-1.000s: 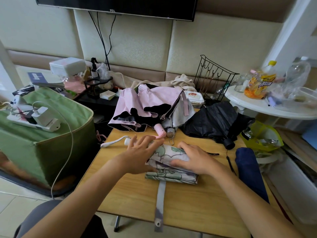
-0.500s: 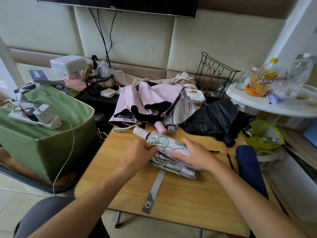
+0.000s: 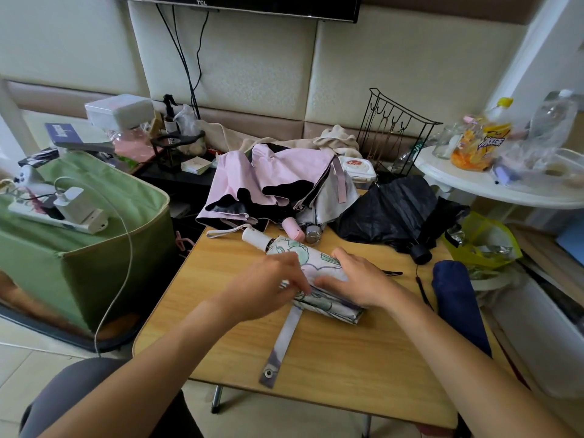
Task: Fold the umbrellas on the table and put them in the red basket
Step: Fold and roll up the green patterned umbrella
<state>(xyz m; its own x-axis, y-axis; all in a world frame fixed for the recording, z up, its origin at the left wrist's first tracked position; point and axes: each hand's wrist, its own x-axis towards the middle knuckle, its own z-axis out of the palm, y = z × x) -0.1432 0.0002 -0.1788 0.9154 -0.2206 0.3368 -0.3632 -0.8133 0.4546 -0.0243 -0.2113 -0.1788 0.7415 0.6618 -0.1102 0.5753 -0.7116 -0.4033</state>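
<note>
On the light wooden table [image 3: 331, 352] lies the white leaf-print folding umbrella [image 3: 319, 263], half rolled. The right hand [image 3: 360, 282] presses it flat with relaxed fingers; the left hand [image 3: 268, 289] pinches its pleats. Best roll tightly, then wrap the 1 grey closure strap [image 3: 282, 343].

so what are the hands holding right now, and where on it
Both are on the patterned umbrella: the right hand rests over the middle of its rolled canopy, and the left hand pinches the fabric folds at its near edge.
</note>
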